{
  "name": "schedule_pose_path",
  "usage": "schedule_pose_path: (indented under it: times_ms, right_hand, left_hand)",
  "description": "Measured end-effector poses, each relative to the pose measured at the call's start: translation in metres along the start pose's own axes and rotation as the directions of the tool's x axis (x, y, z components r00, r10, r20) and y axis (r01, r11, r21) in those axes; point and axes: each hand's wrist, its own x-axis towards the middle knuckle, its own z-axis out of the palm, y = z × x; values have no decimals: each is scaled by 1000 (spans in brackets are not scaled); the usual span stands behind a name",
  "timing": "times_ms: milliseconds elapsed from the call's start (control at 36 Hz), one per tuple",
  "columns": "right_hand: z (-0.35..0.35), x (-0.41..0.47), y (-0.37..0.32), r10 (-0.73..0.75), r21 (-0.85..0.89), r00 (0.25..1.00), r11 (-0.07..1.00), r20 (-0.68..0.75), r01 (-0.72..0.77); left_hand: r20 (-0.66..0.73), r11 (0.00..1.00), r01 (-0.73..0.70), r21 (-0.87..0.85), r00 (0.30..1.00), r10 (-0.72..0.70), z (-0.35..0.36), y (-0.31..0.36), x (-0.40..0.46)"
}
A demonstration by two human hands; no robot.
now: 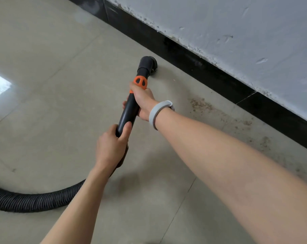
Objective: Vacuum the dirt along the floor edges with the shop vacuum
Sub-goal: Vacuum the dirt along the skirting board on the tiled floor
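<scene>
A black vacuum wand [130,110] with an orange collar [140,82] points toward the wall. Its round brush nozzle [150,63] sits on the grey floor just short of the black baseboard [193,59]. My right hand [142,101] grips the wand just below the orange collar; a pale band circles that wrist. My left hand [112,147] grips the wand's lower end where the ribbed black hose [29,199] joins. Brown dirt [200,104] lies scattered along the floor edge to the right of the nozzle.
The hose curves away to the left edge of the view across the tiled floor [61,85]. A rough white plastered wall [237,41] rises above the baseboard. More dirt specks [263,141] trail along the baseboard toward the right.
</scene>
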Motion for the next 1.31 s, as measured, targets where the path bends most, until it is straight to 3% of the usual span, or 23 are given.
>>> schedule_pose_path:
  times_ms: [278,667,889,1167,1306]
  right_hand:
    - [-8,8,0,5,-4,995,1000,-99,-6]
    - [-83,-15,15,44,169,973,986,-227,-5]
    - [-134,-39,49,11,316,958,945,-288,84]
    - [-173,-67,52,67,481,932,869,-355,120]
    - [-155,-65,49,12,428,941,892,-338,142]
  left_hand:
    - [125,999,-38,-15,991,39,1,7,10]
    - [317,973,-186,135,939,135,38,24,-9]
    - [435,922,-311,230,880,188,61,30,-31]
    - [506,836,-465,292,817,278,72,58,-52]
    - [440,851,-433,298,853,280,60,51,-53]
